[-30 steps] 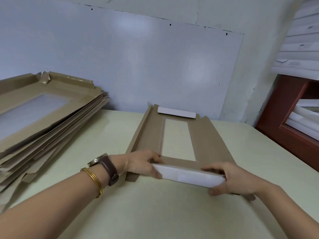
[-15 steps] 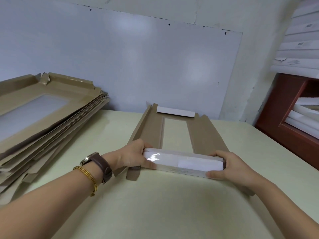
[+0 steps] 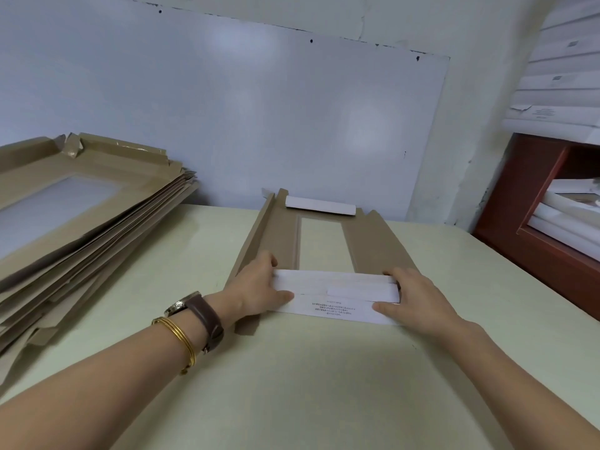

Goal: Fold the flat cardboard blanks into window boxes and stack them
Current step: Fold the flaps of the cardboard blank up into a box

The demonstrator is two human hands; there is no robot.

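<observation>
Both hands are working the near end of the blank (image 3: 279, 235). The left hand (image 3: 259, 287) and right hand (image 3: 418, 297) each pinch one end of the white end flap (image 3: 337, 298), thumbs on its printed face and fingers curled over the fold. The blank's brown cardboard with a rectangular window in the middle, and its left side strip is tilted up. It's lying on the pale table (image 3: 324, 384), with the stack of flat blanks (image 3: 81, 222) off to its left.

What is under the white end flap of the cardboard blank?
The cardboard blank runs beneath the white end flap, gripped by the left hand and right hand. Its window is covered at the near edge.
</observation>
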